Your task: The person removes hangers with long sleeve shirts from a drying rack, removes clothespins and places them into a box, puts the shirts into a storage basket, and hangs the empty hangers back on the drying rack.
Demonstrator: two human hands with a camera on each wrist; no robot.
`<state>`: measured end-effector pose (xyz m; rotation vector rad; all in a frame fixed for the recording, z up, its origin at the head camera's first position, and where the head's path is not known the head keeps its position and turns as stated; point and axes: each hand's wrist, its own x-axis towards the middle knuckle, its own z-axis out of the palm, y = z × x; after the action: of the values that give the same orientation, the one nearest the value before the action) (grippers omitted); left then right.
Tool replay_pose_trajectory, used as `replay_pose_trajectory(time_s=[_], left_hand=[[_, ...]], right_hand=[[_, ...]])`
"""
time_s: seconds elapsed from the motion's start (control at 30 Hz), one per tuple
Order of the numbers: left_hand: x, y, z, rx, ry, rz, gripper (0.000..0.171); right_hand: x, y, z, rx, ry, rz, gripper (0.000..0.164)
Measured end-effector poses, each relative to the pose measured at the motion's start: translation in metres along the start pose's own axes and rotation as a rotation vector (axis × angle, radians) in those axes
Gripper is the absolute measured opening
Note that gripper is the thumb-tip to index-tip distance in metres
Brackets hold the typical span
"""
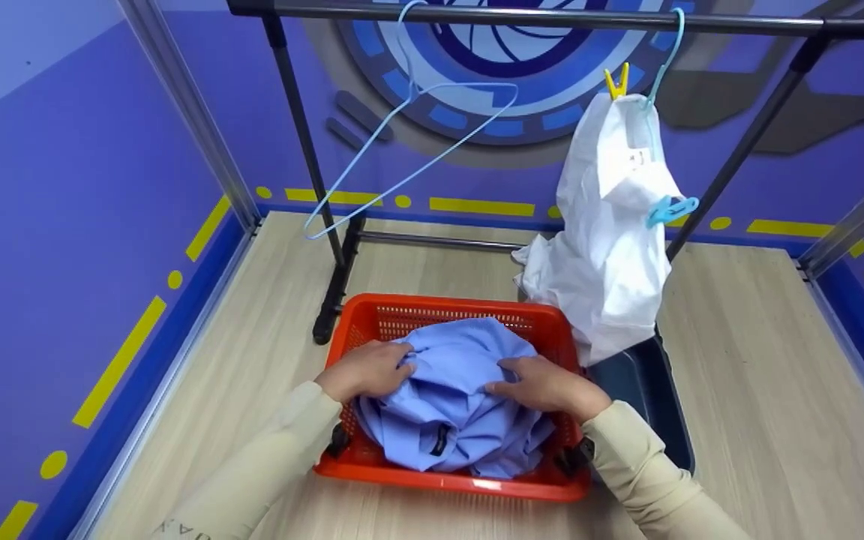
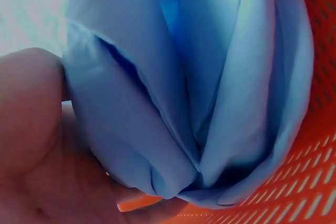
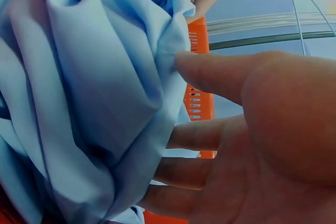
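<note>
A crumpled light-blue shirt (image 1: 469, 375) with a dark label lies bunched in a red plastic basket (image 1: 462, 484). On the shirt's left side, my left hand (image 1: 373, 369) grips a fold of cloth; its fingertips pinch the edge in the right wrist view. My right hand (image 1: 544, 384) holds the opposite side, thumb in front and fingers behind the fabric (image 3: 121, 77). Loose folds (image 2: 173, 87) fill the left wrist view beside the left hand (image 2: 47, 145). Part of each hand's fingers is hidden by cloth.
Behind the basket stands a dark clothes rack (image 1: 552, 16). A bare blue hanger (image 1: 413, 97) hangs on its left. A white garment (image 1: 612, 247) hangs at right with a yellow clothespin (image 1: 616, 81) and a blue clothespin (image 1: 672, 210). Below it sits a dark basin (image 1: 668, 405).
</note>
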<state>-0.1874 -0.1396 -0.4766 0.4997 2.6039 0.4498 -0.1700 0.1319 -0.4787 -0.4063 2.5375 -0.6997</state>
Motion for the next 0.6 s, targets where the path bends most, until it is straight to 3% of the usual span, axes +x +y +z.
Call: replay_pose_trajectory(time_s=[0.17, 0.3, 0.43, 0.6], left_hand=[[0.001, -0.001, 0.004, -0.004, 0.020, -0.045, 0.052], [-0.008, 0.006, 0.007, 0.004, 0.089, -0.039, 0.060], [-0.026, 0.023, 0.010, 0.052, 0.111, 0.053, 0.083], [-0.052, 0.048, 0.021, 0.168, 0.048, 0.217, 0.121]], right_hand=[[0.005, 0.002, 0.003, 0.035, 0.010, 0.026, 0.062], [0.002, 0.003, 0.003, 0.068, 0.032, 0.037, 0.063], [-0.005, 0.000, 0.000, 0.065, 0.066, 0.001, 0.064], [-0.017, -0.010, -0.004, 0.022, 0.104, -0.062, 0.064]])
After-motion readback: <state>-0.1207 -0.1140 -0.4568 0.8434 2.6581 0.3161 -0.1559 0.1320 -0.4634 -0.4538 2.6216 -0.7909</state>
